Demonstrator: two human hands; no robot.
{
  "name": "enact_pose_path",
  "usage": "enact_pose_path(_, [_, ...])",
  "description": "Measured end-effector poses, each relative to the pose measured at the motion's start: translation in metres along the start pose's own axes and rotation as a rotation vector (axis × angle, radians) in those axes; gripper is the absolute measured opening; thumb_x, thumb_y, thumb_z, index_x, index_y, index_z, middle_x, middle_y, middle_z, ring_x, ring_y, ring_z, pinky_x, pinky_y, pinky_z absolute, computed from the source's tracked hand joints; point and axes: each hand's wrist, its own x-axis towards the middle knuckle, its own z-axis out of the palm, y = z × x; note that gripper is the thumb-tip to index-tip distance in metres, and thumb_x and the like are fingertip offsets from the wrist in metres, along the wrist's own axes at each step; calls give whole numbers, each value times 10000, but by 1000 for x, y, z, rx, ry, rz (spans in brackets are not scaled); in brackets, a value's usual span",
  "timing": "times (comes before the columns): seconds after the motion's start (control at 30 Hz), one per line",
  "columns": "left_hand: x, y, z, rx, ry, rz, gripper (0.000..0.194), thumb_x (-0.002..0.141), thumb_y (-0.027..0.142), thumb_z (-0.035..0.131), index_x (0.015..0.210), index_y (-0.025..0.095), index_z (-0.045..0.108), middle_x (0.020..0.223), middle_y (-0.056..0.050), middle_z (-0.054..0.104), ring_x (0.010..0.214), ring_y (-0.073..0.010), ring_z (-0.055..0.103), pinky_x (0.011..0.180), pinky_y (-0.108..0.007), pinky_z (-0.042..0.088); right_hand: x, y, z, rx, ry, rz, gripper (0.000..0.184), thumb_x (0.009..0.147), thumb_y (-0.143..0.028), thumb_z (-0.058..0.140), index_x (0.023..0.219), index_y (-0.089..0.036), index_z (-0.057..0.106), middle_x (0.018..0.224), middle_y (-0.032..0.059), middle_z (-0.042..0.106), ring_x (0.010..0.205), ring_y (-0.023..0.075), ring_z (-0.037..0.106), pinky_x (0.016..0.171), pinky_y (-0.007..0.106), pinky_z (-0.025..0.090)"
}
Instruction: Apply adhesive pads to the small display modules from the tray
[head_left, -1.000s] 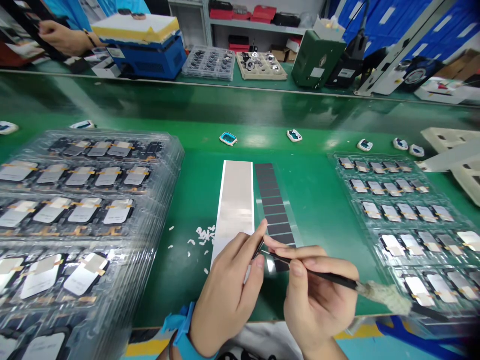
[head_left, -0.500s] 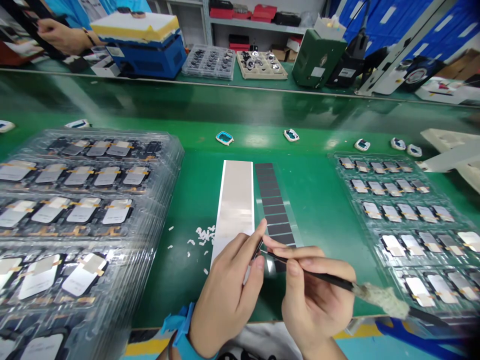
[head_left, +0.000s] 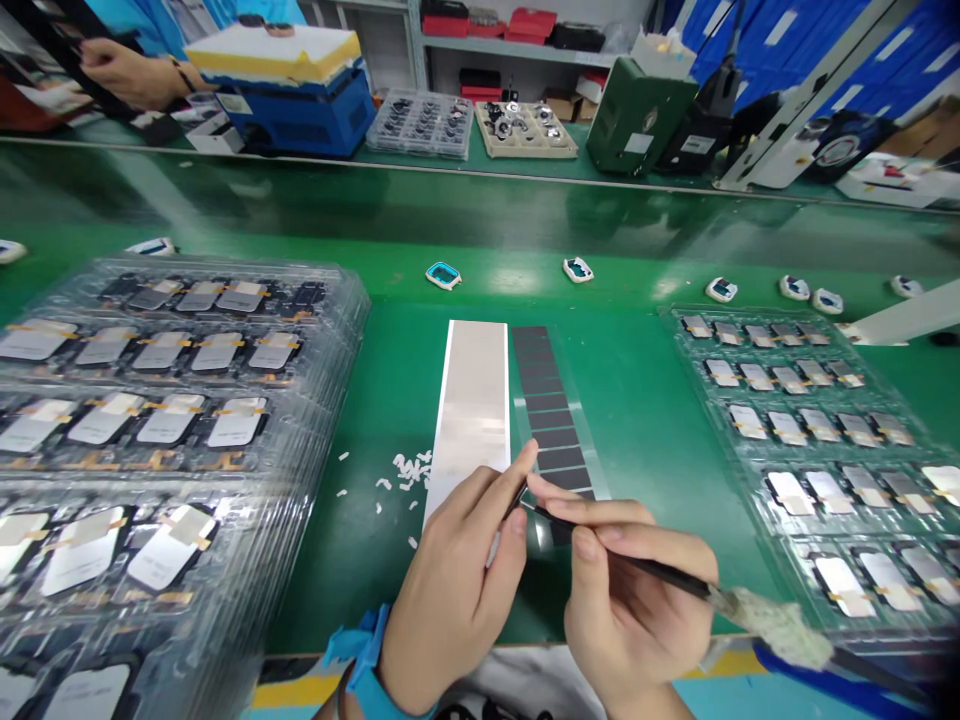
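My left hand [head_left: 457, 580] is closed in a pinch over the near end of a strip of dark rectangular pads [head_left: 551, 420]; what its fingertips hold is too small to name. My right hand [head_left: 630, 590] grips black tweezers [head_left: 637, 565] whose rear end is wrapped in whitish fluffy material. The tweezer tip meets my left fingertips at the strip's lowest pads. A shiny silver strip [head_left: 472, 400] lies just left of the dark one. I wear a blue wrist strap [head_left: 360, 660] on the left.
A stack of clear trays [head_left: 150, 420] with silver parts fills the left. Another tray of parts [head_left: 817, 440] lies right. Small white scraps [head_left: 405, 470] litter the mat. Small blue-white pieces [head_left: 442, 276] sit on the belt. Another person's hand [head_left: 124, 75] shows far left.
My hands have barely moved, still pinching at the strip's end. The small pieces on the belt have drifted left, and the white trays at far right have slid out of view.
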Motion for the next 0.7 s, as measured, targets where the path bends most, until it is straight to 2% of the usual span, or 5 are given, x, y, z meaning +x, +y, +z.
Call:
enact_pose_path(0.4, [-2,-2,-1,-29,-4,24,540,1046,170,340,1570,299,320,1070,-57,600,978,-198,581,856,-312,482,-2,3,0,45,-2,-50,296,892,66,535,1083,-159,568,992,66,728,956,211,751,820,450,697])
enact_pose_path(0.53, [-1,-1,0,-27,-2,31,534,1047,167,335,1564,303,333,1071,-54,603,976,-192,583,859,-311,485,-2,1,0,52,-12,-43,309,886,79,522,1083,-155,561,995,70,723,972,218,747,840,465,689])
enact_pose_path(0.7, [-1,-1,0,-9,-2,2,520,1051,181,356,1555,312,346,1047,-45,608,958,-186,592,837,-302,491,2,-1,1,26,-5,-25,314,879,88,517,1068,-159,555,991,70,726,986,229,754,801,429,696])
